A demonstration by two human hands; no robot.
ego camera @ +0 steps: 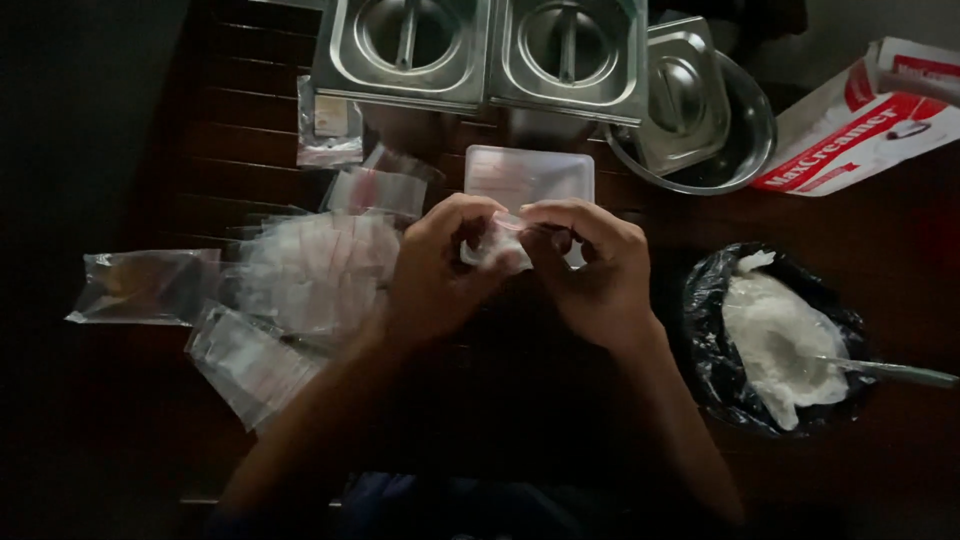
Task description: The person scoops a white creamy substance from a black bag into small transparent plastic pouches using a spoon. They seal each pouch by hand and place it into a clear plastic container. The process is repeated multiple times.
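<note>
My left hand (437, 270) and my right hand (590, 268) meet over a dark wooden table and both pinch one small clear plastic bag (497, 245) with white powder in it. The fingertips close along the bag's top edge. Just beyond the hands lies a clear rectangular plastic lid or box (528, 176). To the left spreads a pile of empty small clear bags (315, 270). On the right, a bowl lined with black plastic (712, 350) holds white powder (778, 335) with a metal spoon (890, 372) resting in it.
Two square steel containers with lids (405, 45) (568, 50) stand at the far edge, beside a steel bowl (750, 130) holding a smaller lidded tin. A red and white carton (860, 120) lies far right. More clear bags (145, 287) lie at the left.
</note>
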